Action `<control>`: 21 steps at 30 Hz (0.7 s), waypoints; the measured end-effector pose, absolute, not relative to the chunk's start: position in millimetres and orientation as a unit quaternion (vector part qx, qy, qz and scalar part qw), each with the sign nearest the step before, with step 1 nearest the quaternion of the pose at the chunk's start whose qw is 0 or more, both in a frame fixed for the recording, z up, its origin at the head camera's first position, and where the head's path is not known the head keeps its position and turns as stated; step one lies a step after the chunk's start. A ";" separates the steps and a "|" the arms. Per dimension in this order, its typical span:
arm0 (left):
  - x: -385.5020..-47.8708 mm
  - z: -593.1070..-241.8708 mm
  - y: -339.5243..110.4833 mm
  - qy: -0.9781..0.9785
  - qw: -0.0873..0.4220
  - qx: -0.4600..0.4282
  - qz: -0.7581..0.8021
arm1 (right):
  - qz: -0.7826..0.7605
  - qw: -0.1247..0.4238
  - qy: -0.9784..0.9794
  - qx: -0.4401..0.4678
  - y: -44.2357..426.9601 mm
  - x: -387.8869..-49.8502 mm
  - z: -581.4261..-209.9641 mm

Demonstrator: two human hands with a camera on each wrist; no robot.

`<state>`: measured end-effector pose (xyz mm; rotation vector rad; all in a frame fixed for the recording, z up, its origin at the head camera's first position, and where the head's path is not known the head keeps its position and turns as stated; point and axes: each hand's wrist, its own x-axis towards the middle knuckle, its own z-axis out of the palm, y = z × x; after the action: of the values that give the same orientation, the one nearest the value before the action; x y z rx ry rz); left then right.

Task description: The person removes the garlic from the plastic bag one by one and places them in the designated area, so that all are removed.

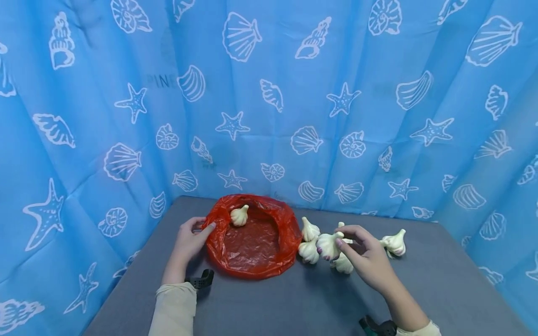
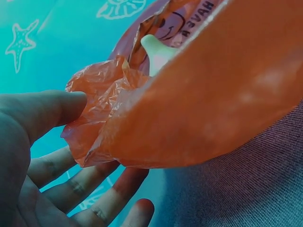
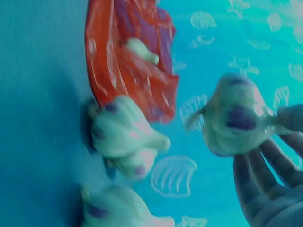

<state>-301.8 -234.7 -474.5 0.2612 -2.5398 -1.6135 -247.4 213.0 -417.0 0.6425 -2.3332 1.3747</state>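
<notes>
My left hand (image 1: 191, 240) pinches the left rim of a red plastic bag (image 1: 252, 273), thumb above and fingers beneath in the left wrist view. The bag lies with its mouth wide, and one garlic bulb (image 1: 239, 216) sits inside near the left wall. Right of the bag, my right hand (image 1: 365, 254) holds a garlic bulb (image 1: 329, 246) by its stem, raised above the table. In the right wrist view that bulb (image 3: 236, 118) shows purple patches and roots. Several other bulbs, including one garlic bulb (image 1: 310, 229), lie close beneath and beside it, partly hidden.
Another garlic bulb (image 1: 395, 243) lies to the right, beyond my right hand. The table (image 1: 269, 308) has a grey cloth surface. A blue curtain (image 1: 269, 116) with white shell prints hangs along its back and sides.
</notes>
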 end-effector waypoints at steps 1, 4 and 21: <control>-301.6 -474.3 -235.9 -0.840 0.063 0.087 -0.531 | 0.484 0.179 -0.825 0.228 215.8 -248.7 -416.2; -301.5 -473.8 -238.2 -0.842 0.063 0.086 -0.529 | 0.485 0.176 -0.826 0.228 223.1 -253.0 -413.7; -302.6 -477.6 -234.4 -0.845 0.059 0.082 -0.525 | 0.490 0.121 -0.842 0.188 278.8 -261.6 -406.9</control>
<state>-302.6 -234.4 -477.6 0.2496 -2.5589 -1.5911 -261.6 278.8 -406.9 0.5495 -2.4606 1.4322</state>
